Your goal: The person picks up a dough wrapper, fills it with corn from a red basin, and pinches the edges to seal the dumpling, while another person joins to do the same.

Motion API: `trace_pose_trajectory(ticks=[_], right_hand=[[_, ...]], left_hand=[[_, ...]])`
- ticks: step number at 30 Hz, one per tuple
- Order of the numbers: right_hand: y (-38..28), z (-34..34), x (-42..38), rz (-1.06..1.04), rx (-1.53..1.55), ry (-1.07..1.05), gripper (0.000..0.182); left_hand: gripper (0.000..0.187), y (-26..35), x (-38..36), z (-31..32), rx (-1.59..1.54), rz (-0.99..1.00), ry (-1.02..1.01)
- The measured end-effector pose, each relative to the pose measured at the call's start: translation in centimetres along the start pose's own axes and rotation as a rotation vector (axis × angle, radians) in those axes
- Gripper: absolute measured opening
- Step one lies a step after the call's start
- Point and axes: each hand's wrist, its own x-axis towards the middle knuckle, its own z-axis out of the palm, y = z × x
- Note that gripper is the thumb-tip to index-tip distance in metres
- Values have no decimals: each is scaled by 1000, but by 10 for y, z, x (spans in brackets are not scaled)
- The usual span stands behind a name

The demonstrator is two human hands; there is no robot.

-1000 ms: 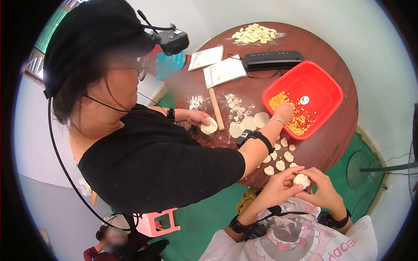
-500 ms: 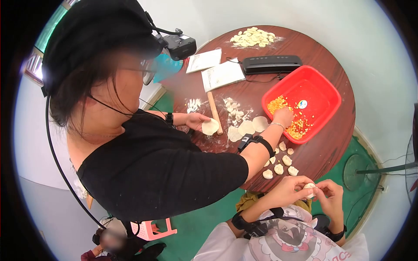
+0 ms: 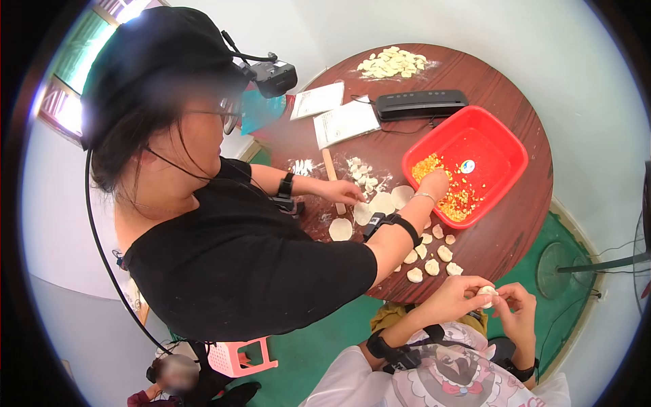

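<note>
A co-worker in a black top leans over the table (image 3: 515,224) from its left side. One of that person's hands (image 3: 346,193) rests among flat wrappers (image 3: 380,202) left of the red tray (image 3: 505,146), just below a rolling pin (image 3: 330,169); a lone wrapper (image 3: 340,229) lies nearer the table's edge. The other hand (image 3: 434,182) reaches into the tray, onto the filling (image 3: 451,197). Finished dumplings (image 3: 430,254) sit below the tray's near corner. Below and off the table's near edge, the left hand (image 3: 461,295), fingers curled, pinches a dumpling (image 3: 485,293). The right hand (image 3: 519,312) meets it from the other side, fingertips pressed together on the same dumpling. The dumpling is held in the air between both hands.
</note>
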Motion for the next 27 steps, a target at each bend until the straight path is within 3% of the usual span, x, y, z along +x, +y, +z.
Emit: trace_pose_trajectory(ticks=[14, 20, 27], right_hand=[[-5, -6, 28, -4, 125, -69, 13], [-2, -5, 43, -153, -3, -117, 14], [-3, -11, 55, -148, -39, -127, 11]], left_hand=[[24, 1, 8, -3, 12, 83, 117], [22, 5, 12, -4, 13, 113, 184], [22, 11, 22, -4, -20, 102, 211]])
